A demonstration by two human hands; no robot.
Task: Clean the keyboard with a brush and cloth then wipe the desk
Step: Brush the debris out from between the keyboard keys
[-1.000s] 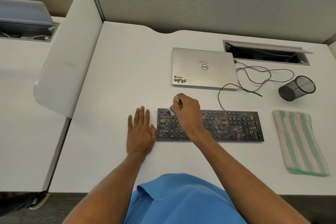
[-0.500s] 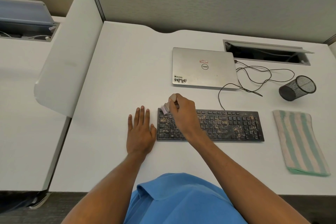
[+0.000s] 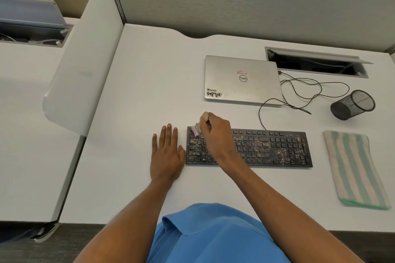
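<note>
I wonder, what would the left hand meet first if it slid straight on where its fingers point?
The way looks free: from the left hand the line runs over the bare white desk, left of the closed silver laptop, and probably first meets the grey partition panel behind the desk.

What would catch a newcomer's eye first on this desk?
The black keyboard, speckled with crumbs, lies in the middle of the desk, where the right hand holds a small brush at its far-left corner. The left hand rests flat beside it, and a striped cloth lies untouched to the right.
</note>
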